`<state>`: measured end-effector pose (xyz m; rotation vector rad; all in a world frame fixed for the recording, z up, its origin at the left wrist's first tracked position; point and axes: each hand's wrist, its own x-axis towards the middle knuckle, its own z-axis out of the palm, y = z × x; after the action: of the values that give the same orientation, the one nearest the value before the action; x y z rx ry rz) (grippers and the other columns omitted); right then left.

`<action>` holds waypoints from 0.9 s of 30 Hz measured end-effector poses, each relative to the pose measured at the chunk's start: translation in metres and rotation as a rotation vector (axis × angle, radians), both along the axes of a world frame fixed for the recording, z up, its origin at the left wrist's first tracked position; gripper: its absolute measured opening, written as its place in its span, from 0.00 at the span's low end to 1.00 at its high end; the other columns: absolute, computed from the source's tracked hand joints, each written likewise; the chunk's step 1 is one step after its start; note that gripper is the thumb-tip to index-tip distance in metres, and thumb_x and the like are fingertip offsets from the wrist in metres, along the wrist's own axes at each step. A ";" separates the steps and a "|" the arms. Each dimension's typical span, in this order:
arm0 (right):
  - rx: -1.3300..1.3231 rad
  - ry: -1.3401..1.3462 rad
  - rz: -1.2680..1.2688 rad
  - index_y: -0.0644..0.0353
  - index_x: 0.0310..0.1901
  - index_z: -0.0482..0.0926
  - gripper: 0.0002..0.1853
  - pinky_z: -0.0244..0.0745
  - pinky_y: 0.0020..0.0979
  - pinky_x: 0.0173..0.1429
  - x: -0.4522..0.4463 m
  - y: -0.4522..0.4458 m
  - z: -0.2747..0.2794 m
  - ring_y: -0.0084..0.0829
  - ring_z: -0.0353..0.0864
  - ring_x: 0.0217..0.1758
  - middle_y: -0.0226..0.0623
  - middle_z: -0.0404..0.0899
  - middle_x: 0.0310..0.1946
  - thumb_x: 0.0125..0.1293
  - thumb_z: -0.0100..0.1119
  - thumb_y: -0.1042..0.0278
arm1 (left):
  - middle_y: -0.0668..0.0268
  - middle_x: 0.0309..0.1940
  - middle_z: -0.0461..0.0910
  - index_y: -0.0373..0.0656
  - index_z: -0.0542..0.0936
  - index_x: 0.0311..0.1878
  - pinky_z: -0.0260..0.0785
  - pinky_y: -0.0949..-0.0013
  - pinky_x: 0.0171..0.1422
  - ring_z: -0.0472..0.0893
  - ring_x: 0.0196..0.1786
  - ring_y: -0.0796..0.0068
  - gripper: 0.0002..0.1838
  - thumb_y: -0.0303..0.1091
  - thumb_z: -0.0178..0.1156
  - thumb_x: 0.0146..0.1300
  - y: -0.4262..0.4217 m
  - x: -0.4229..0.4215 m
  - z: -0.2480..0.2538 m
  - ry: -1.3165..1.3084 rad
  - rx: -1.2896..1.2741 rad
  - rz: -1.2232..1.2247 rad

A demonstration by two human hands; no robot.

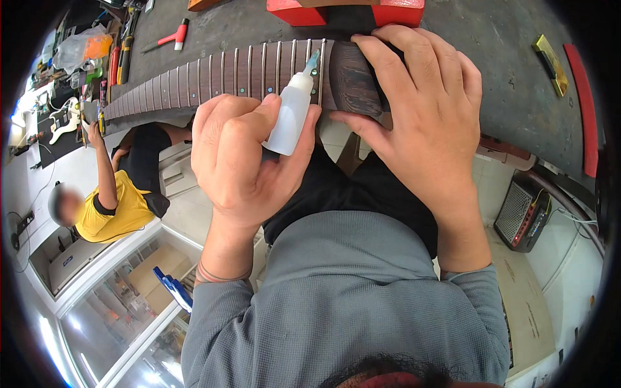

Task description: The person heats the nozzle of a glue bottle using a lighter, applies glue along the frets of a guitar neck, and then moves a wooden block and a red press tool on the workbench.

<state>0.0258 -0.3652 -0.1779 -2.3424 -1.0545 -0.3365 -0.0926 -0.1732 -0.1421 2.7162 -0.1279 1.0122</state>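
Observation:
Across the dark bench lies a guitar neck (pixel 226 72) with a brown fretboard, metal frets and small greenish dots. My left hand (pixel 242 152) is closed around a white squeeze bottle (pixel 289 116), tilted so its bluish narrow tip meets or hovers just over the fretboard by the last frets at the wide end; I cannot tell whether it touches. My right hand (pixel 427 97) rests with spread fingers over the dark wooden end (pixel 354 81) of the neck, thumb along the near edge and fingers along the far side, gripping it.
Red-padded support (pixel 294 13) stands at the bench's back. A red-and-black hammer (pixel 179 35), a yellow block (pixel 550 64) and a red strip (pixel 580 110) lie on the bench. Tools crowd the far left. A person in a yellow shirt (pixel 119 207) works there. An amplifier (pixel 522 210) stands lower right.

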 end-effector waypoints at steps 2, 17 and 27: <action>-0.007 0.001 -0.011 0.44 0.73 0.84 0.44 0.67 0.49 0.79 -0.001 0.002 0.003 0.39 0.79 0.77 0.25 0.82 0.71 0.53 0.87 0.44 | 0.59 0.34 0.86 0.38 0.84 0.46 0.76 0.57 0.45 0.84 0.32 0.59 0.25 0.25 0.92 0.51 -0.001 0.000 0.001 0.002 0.002 0.007; -0.011 -0.017 -0.026 0.44 0.72 0.85 0.42 0.68 0.49 0.78 -0.003 0.004 0.006 0.39 0.80 0.77 0.25 0.83 0.70 0.54 0.87 0.44 | 0.51 0.39 0.89 0.33 0.83 0.46 0.80 0.66 0.47 0.88 0.39 0.61 0.22 0.21 0.91 0.58 -0.005 -0.012 0.009 0.086 -0.004 0.000; -0.018 -0.053 -0.020 0.45 0.73 0.85 0.41 0.68 0.49 0.80 -0.003 0.003 0.004 0.39 0.80 0.77 0.25 0.83 0.70 0.57 0.86 0.44 | 0.51 0.37 0.88 0.33 0.83 0.46 0.80 0.58 0.49 0.86 0.37 0.55 0.23 0.23 0.91 0.56 -0.008 -0.023 0.011 0.084 0.025 -0.012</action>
<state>0.0224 -0.3626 -0.1740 -2.3729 -1.0636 -0.4008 -0.1155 -0.1815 -0.1312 2.7718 -0.1419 0.8976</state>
